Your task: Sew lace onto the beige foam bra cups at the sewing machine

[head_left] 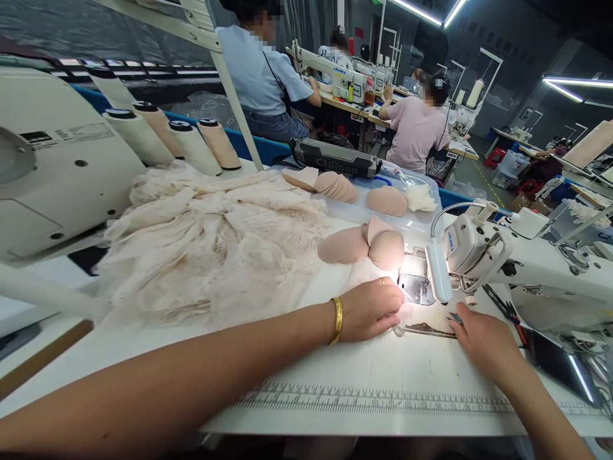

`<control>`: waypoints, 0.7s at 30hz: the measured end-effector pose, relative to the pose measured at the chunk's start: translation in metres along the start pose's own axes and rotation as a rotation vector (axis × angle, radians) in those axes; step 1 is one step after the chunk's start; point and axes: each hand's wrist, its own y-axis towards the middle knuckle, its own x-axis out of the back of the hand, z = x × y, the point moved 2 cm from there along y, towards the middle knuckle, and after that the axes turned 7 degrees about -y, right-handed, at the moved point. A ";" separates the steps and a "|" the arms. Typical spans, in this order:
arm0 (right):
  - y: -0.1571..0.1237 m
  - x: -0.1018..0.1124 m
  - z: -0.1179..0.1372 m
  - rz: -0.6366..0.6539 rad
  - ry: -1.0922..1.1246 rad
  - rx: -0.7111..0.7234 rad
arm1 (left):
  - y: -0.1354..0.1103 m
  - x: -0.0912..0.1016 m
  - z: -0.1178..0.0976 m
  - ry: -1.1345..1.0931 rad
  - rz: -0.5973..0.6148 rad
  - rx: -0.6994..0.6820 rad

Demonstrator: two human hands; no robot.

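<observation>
My left hand (376, 311), with a gold bracelet at the wrist, is closed on a piece of pale sheer fabric (366, 273) just left of the sewing machine's lit needle plate (416, 289). My right hand (486, 337) is at the plate's right, thumb and forefinger pinched around something small and dark-tipped that I cannot make out. Beyond my left hand lie beige bra cups (342, 246). The sewing machine's head (472, 243) and a small lamp (439, 271) stand over the plate.
A heap of cream lace fabric (230, 236) covers the table's left. Thread cones (143, 137) stand behind it. A plastic tray (426, 220) holds more beige cups. Scissors (500, 303) and a phone (560, 364) lie at right. A printed ruler (364, 399) runs along the front; co-workers sit beyond.
</observation>
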 end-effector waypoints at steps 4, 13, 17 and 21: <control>-0.006 0.006 0.004 -0.306 0.113 0.168 | -0.001 -0.002 -0.007 0.037 -0.008 0.057; 0.011 -0.008 0.044 -0.530 0.518 0.556 | -0.002 -0.004 -0.011 0.166 0.006 -0.022; 0.008 -0.013 0.039 -0.560 0.552 0.570 | -0.002 -0.004 -0.010 0.209 -0.003 -0.023; 0.007 -0.009 0.041 -0.561 0.539 0.551 | -0.004 -0.006 -0.009 0.210 -0.037 -0.075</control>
